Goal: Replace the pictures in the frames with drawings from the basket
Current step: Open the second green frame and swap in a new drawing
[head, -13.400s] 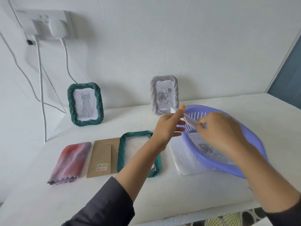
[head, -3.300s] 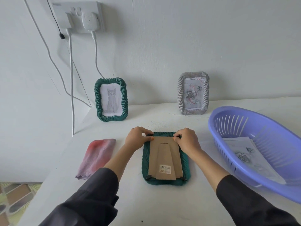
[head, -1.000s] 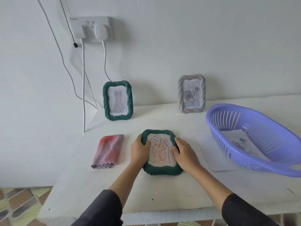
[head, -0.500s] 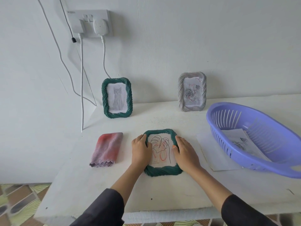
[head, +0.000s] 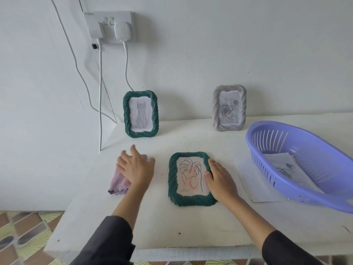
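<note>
A green rope-edged frame lies face up on the white table, showing a leaf drawing in black and red lines. My right hand rests on the frame's right edge with its fingers laid along the rim. My left hand hovers with spread fingers over a pink cloth to the frame's left. A second green frame with a cat drawing and a grey frame with a rose drawing stand against the wall. The purple basket at the right holds paper drawings.
A loose white sheet lies between the flat frame and the basket, partly under the basket. A wall socket with plugs and hanging white cables is above the cat frame. The table's front edge is near, with patterned floor tiles below.
My left hand has left the flat frame's left edge and moved left over the pink cloth. My right hand stays on the frame's right edge.
</note>
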`<state>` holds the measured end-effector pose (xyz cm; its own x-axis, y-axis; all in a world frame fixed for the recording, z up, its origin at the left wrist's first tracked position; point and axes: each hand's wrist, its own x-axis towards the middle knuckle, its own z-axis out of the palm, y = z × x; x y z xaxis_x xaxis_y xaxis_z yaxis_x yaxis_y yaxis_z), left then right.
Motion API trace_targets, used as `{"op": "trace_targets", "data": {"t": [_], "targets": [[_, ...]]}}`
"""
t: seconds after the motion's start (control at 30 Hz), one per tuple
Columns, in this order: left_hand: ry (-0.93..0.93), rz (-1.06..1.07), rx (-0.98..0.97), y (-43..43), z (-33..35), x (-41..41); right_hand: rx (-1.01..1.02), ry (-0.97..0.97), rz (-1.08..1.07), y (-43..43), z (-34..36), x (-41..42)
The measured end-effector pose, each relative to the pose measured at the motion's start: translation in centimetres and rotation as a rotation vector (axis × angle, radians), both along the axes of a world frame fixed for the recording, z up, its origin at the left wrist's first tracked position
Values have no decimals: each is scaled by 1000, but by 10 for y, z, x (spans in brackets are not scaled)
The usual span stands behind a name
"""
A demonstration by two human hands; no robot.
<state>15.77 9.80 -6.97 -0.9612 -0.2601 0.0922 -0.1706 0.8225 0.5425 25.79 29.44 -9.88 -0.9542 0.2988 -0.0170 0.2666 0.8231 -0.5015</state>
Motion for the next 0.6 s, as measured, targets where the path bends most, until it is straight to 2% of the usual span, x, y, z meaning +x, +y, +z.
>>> {"op": "trace_targets", "data": {"t": [0.1, 0.17, 0.33, 0.47, 0.53, 0.6], "targets": [[-289, 55, -44, -22, 2, -10, -11, 1, -7, 0, 0, 1], [-349, 41, -44, -29, 0, -11, -11, 1, -6, 0, -1, 0], [-306, 12, 38, -33, 9, -10, -67, 9, -3, 2, -1, -1], [-258, -54, 164, -34, 19, -6, -304, 53, -11, 6, 7, 0], [-189, -106, 298, -24, 28, -2, -419, 128, -22, 4, 16, 2], [-152, -186, 526, -5, 39, 2, -542, 176, -9, -2, 29, 2]]}}
